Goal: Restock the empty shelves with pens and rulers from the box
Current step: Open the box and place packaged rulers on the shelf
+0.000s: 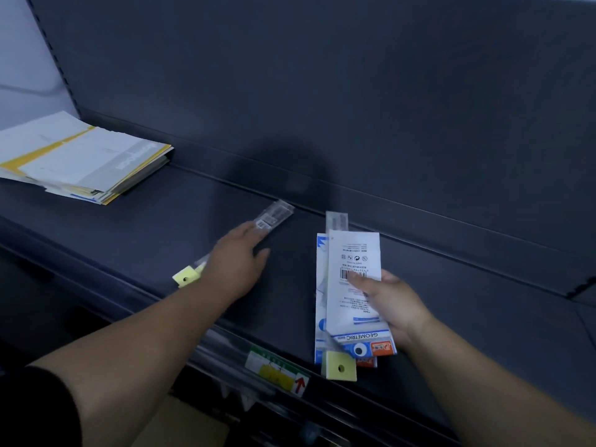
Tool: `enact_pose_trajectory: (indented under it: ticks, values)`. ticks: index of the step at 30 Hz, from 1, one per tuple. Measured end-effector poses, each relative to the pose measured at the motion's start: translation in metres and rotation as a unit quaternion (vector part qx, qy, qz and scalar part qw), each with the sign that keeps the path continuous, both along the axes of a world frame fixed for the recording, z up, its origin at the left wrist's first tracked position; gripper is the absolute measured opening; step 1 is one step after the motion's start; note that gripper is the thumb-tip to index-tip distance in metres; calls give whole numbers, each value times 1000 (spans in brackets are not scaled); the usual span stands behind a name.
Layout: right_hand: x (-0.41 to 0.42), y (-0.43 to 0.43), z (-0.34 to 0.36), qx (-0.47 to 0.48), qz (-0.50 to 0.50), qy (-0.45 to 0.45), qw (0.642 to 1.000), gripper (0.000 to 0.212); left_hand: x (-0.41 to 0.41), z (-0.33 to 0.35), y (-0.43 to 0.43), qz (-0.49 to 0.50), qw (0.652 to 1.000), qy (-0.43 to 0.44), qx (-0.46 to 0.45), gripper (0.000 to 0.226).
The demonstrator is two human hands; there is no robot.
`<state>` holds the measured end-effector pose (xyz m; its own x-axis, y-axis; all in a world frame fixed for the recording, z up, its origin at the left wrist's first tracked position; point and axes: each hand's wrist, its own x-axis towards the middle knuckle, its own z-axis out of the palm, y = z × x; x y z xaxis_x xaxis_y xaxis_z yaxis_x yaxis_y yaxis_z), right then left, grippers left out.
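Head cam: I see left hand [237, 262] fingers flat on a ruler pack [254, 227] on the shelf [161, 221]; right hand [392, 304] grips several packs [353, 285].

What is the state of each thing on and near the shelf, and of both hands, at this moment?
Left hand: palm down on the clear ruler pack, pressing it to the shelf.
Clear ruler pack: lying flat on the shelf, angled toward the back.
Right hand: holding the bundle.
Bundle of geometry packs: held above the shelf, several stacked.
Paper stack: lying at the shelf's left end.
Price label: in the front rail.
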<state>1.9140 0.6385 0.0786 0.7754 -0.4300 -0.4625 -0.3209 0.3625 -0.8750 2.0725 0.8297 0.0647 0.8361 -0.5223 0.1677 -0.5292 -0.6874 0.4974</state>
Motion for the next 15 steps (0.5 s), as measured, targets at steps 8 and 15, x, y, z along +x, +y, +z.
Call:
enact_pose_trajectory:
  ticks: [8, 15]
  values:
    - [-31, -20, 8, 115, 7, -50, 992, 24, -101, 28, -68, -37, 885, 383, -264, 29]
    - [-54, -27, -2, 183, -53, -52, 980, 33, -131, 27, -78, 32, 903, 356, -240, 41]
